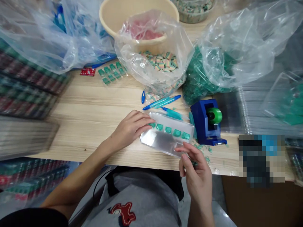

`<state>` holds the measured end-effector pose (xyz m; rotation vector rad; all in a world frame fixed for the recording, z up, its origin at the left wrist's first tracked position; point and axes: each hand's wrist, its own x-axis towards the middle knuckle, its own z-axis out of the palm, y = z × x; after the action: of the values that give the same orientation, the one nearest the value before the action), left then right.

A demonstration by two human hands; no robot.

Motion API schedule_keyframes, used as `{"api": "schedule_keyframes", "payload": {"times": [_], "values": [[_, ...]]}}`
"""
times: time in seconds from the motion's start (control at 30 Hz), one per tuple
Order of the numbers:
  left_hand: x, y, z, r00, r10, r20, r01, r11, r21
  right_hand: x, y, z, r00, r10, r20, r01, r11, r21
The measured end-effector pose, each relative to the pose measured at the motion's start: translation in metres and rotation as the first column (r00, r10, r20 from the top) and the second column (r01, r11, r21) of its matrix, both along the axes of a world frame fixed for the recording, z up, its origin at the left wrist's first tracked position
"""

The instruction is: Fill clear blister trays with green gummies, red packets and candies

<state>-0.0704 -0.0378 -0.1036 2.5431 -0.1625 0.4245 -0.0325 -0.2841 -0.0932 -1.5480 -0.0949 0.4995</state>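
Observation:
A shallow clear plastic tray (pixel 158 142) lies slanted on the table, with a row of several small green square pieces (pixel 177 132) along its upper half. My left hand (pixel 134 126) reaches over the tray's left end, its thumb and fingertips closed at the leftmost green square piece (pixel 152 125), which they partly cover. Over the tray's lower right corner is my right hand (pixel 196 167), fingers bent and thumb apart from them. I see nothing clearly held there. Blue-and-teal pen-shaped tools (pixel 163 101) lie just beyond the tray.
Right of the tray stands a blue tape dispenser (pixel 201 123) with green tape. Behind are a clear bag of striped pieces (pixel 163 61), a cream bowl (pixel 106 15) and a bag of green pieces (pixel 201 75). Blurred stacked packages (pixel 26 75) line the left side.

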Motion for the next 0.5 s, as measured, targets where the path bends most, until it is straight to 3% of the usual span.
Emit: {"api": "schedule_keyframes", "payload": {"times": [0.17,0.23,0.33,0.5], "values": [[0.001,0.003,0.0,0.995,-0.087,-0.053,0.09,0.994,0.057,0.002,0.001,0.0,1.0,0.006,-0.014,-0.006,1.0,0.015],[-0.001,0.002,0.0,0.994,-0.067,-0.082,0.069,0.997,0.027,0.002,0.002,0.0,1.0,0.006,-0.019,-0.005,1.0,0.023],[-0.004,-0.006,-0.005,0.994,0.058,-0.09,-0.065,0.995,-0.08,0.001,0.001,0.0,1.0,0.008,-0.025,-0.007,1.0,0.024],[-0.01,-0.026,-0.014,0.957,0.282,-0.068,-0.29,0.931,-0.22,-0.001,-0.002,0.0,0.998,0.02,-0.056,-0.02,1.0,0.001]]}}
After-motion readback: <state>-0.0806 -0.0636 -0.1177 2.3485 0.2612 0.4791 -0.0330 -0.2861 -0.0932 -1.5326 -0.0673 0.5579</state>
